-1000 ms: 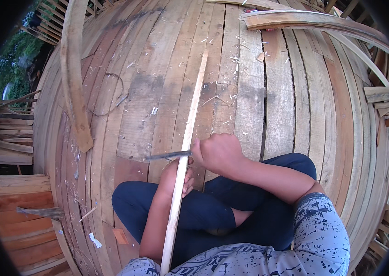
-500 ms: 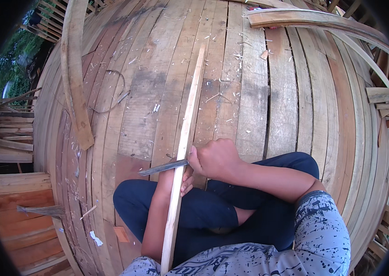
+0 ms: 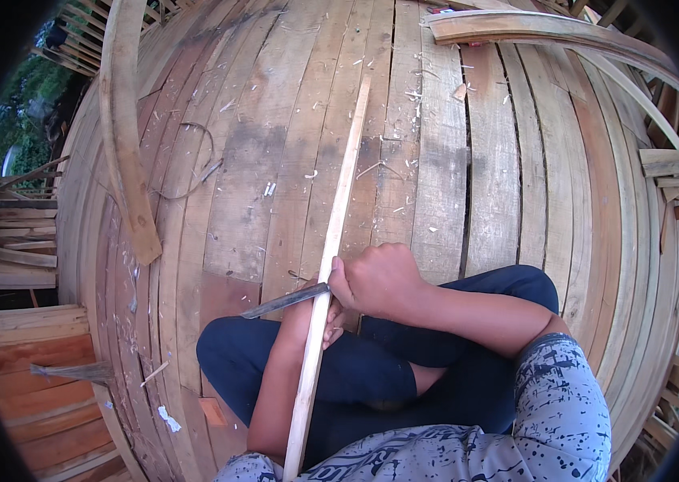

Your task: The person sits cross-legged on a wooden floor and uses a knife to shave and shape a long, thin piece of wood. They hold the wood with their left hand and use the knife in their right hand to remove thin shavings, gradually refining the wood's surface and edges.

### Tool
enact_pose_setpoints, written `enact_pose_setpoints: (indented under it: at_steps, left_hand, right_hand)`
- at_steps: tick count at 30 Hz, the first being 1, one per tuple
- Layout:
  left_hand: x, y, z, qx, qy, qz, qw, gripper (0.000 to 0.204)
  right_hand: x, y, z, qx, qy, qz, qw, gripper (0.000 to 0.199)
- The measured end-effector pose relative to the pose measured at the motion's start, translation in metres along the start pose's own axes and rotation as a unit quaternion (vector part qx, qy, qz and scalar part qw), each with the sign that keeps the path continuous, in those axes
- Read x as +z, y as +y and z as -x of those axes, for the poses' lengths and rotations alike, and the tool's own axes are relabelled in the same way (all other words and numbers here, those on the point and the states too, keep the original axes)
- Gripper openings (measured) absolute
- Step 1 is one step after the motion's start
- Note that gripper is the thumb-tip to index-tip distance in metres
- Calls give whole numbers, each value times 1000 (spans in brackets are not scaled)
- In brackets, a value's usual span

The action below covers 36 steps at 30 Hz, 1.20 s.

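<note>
A long, pale strip of wood [image 3: 339,209] slants from my lap out over the plank floor, its far end raised or lying away from me. My left hand [image 3: 331,329] is wrapped round it from beneath, partly hidden behind the strip. In my right hand [image 3: 384,281], closed in a fist, is a knife [image 3: 283,302]; the handle is hidden by the fingers. Its dark blade lies across the strip just above my left hand and points left. My right thumb is against the strip's right side.
Wood shavings are scattered over the plank floor [image 3: 428,185]. A curved board [image 3: 125,136] lies at the left, another thick board [image 3: 548,30] at the far right. A bundle of thin bristles [image 3: 74,371] sits at the left edge, near an orange-brown wood piece [image 3: 212,411].
The strip's far end has swung slightly to the right. The knife blade tilts a little more, its tip slightly lower. My right hand has barely moved.
</note>
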State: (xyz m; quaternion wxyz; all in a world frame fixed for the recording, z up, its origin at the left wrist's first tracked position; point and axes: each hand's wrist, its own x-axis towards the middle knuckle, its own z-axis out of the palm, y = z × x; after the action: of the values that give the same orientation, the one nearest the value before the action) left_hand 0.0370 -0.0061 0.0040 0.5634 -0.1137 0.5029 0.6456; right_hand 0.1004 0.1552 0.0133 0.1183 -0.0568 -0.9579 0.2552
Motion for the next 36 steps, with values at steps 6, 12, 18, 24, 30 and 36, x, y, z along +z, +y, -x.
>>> enact_pose_setpoints:
  at_steps: [6, 12, 18, 24, 30, 36]
  left_hand:
    - [-17, 4, -4, -7, -54, 59, 997, 34]
    - [-25, 6, -14, -40, -144, 145, 978, 28]
    - [-31, 2, -21, -57, -171, 185, 966, 40]
    - [-21, 6, -10, -56, -147, 178, 971, 35]
    - [-24, 7, -12, -35, -173, 163, 971, 33]
    - [-19, 5, 1, -8, -152, 156, 976, 31]
  right_hand:
    - [7, 5, -4, 30, 3, 0, 1000, 49]
    - [23, 28, -19, 107, 72, -9, 992, 50]
    - [22, 20, -13, 94, 50, -16, 994, 51]
    - [17, 45, -27, 30, 53, 10, 998, 50]
    - [19, 34, -24, 16, 69, -8, 997, 52]
    - [14, 22, -22, 42, 84, -18, 995, 50]
